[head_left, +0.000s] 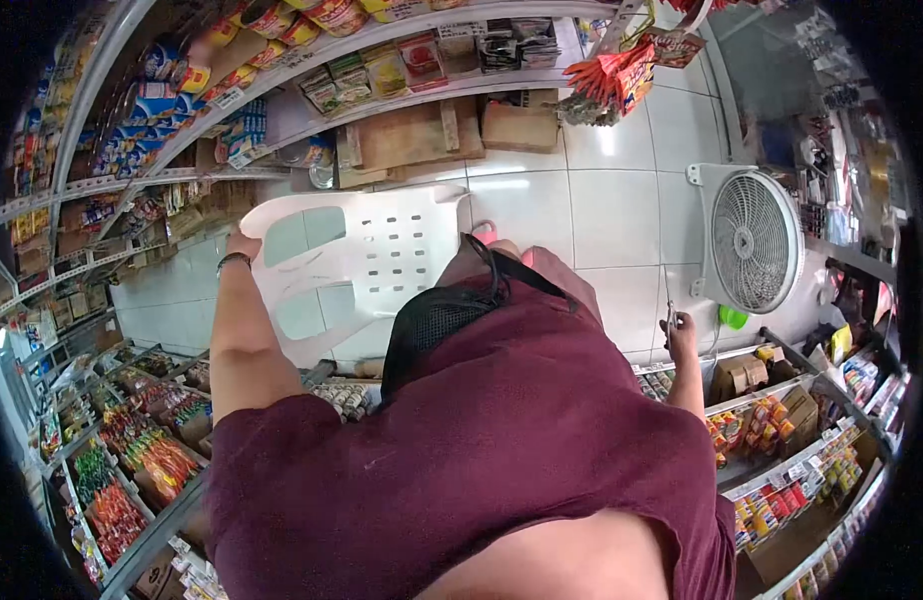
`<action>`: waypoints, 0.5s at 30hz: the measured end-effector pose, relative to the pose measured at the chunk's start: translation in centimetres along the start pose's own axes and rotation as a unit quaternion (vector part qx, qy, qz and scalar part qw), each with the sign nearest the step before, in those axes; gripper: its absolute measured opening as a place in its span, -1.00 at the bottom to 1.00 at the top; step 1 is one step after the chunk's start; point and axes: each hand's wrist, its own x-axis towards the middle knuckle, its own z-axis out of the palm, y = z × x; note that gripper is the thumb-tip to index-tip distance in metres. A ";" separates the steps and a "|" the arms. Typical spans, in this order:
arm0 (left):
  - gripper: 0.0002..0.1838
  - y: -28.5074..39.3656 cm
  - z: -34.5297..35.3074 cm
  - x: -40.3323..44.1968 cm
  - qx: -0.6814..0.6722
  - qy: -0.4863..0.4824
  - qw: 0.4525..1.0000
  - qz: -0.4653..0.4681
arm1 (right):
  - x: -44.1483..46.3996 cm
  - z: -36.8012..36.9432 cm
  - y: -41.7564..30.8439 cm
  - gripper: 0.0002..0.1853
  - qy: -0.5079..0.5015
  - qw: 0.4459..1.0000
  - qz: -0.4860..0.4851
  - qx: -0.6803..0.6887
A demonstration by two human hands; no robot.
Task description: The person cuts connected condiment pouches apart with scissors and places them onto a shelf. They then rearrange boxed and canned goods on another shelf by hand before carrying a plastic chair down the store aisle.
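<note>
On the left, my left hand (244,246) grips the edge of a white plastic chair (397,245). Oblong slots run through the chair's flat panel, and it stands on the tiles in front of me. A dark band circles my left wrist. Over to the right, my right hand (684,338) is closed around a thin silvery object (671,316) that points away from me; its kind is too small to make out. A black mesh bag (444,325) hangs at my front, against the dark red shirt.
Shelves of packaged goods (422,62) curve along the front and left. A white fan (750,241) stands at right above a green object (732,317). Cardboard boxes (412,135) sit under the front shelf. Racks of sachets (142,440) flank me; red packets (622,80) hang overhead.
</note>
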 end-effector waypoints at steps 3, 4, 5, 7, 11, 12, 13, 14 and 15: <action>-0.19 1.9 2.8 -0.8 0.140 0.014 0.990 0.022 | 0.4 0.5 3.3 -0.55 0.006 0.999 -0.030 -0.043; -0.20 2.6 3.6 -0.9 0.143 -0.024 0.989 0.023 | -1.0 0.9 2.2 -0.55 0.002 0.999 -0.006 -0.045; -0.20 3.3 4.4 -1.1 0.145 -0.061 0.987 0.025 | -1.4 1.1 2.4 -0.54 -0.004 0.999 0.003 -0.035; -0.19 5.8 5.7 -3.1 0.045 -0.008 0.998 0.046 | -1.5 1.8 3.1 -0.54 -0.015 1.000 0.003 -0.010; -0.28 13.4 3.9 -8.0 0.077 -0.024 0.990 0.116 | -1.5 3.8 3.7 -0.54 -0.022 0.999 0.025 -0.002; -0.28 15.1 1.9 -8.6 0.077 -0.023 0.990 0.116 | -1.6 4.3 3.5 -0.55 -0.013 1.000 0.026 -0.009; -0.31 16.7 -0.7 -9.0 0.077 -0.048 0.985 0.144 | -2.0 4.7 2.5 -0.57 -0.013 0.999 0.029 -0.015; -0.33 17.5 -2.2 -8.7 0.078 -0.074 0.979 0.172 | -2.6 5.0 1.2 -0.59 -0.013 0.999 0.032 -0.021; -0.41 17.6 -2.5 -7.7 0.143 0.010 0.979 0.147 | -2.5 5.5 0.8 -0.59 -0.014 0.999 0.033 -0.022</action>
